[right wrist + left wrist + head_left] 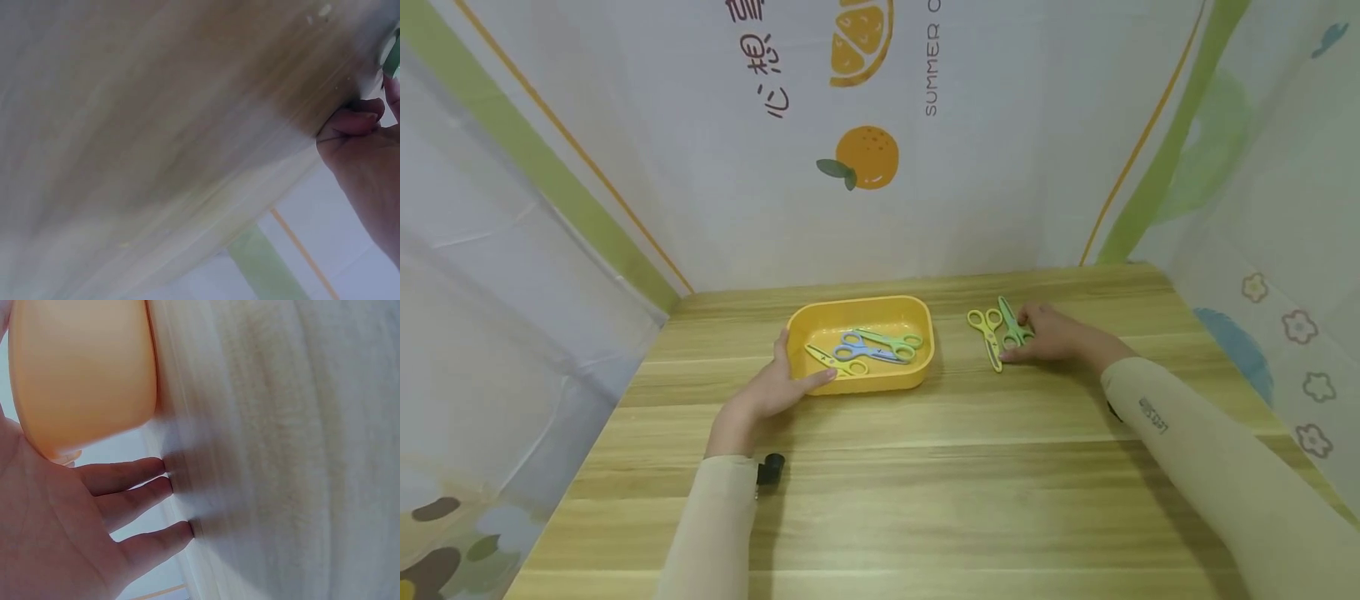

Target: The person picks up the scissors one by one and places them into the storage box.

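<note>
Beige sleeves (711, 525) lead to your left hand (769, 388), fingers straight, bracing the yellow tray (887, 384), where three scissors (874, 350) already lie; farther out, your right hand (1056, 335) bends over green scissors (1011, 320), grip unclear, beside yellow scissors (990, 337), so two pairs seem left.

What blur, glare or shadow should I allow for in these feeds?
Head: blue scissors readable, small highlights inside the yellow bin, soft arm shadows on the table; left wrist: soft focus, darker shadow beside the left hand; right wrist: dim, wood grain smeared, green scissors cut off at the right edge.
</note>
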The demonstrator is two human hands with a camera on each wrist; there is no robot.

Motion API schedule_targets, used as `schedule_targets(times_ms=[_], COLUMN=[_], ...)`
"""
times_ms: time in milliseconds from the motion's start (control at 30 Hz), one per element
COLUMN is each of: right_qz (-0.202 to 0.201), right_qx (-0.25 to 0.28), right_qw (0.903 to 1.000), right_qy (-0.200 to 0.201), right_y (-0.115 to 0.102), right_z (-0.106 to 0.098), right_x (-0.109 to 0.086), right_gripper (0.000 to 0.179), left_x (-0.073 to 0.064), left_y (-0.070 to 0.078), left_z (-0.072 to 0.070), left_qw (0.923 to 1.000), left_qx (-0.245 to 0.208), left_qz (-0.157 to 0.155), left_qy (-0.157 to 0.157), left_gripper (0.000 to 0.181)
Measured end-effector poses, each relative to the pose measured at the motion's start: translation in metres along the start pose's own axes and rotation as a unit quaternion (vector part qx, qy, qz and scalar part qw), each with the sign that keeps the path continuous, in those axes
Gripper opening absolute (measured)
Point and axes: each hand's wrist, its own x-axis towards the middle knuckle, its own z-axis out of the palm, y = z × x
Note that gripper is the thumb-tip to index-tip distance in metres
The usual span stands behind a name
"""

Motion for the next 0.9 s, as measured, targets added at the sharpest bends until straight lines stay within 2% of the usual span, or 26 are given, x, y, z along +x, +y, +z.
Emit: schedule_targets(times_ms=[233,500,900], right_qz=[0.007,0.008,-0.016], right_qx=[-0.014,0.001,0.000], right_qw=[0.9998,0.9998,0.9999], right_qy=[-0.010,-0.020,-0.004], right_y=[-0.002,0.000,0.009], right_z=[-0.003,-0.005,-0.006], right_x=[0.000,-0.002,0.005], right_gripper=[0.083,0.079,0.052], left_x=[0.000,0.002,0.002], left_y=[-0.001,-0.001,-0.001], left_z=[0.000,0.000,-0.001], left_qw=[0.9999,0.9999,1.0000], left_qx=[0.008,0.011,0.002], left_qz=[0.007,0.011,0.009], left_qy=[0.004,0.004,0.001], left_gripper=[0.138,0.138,0.138])
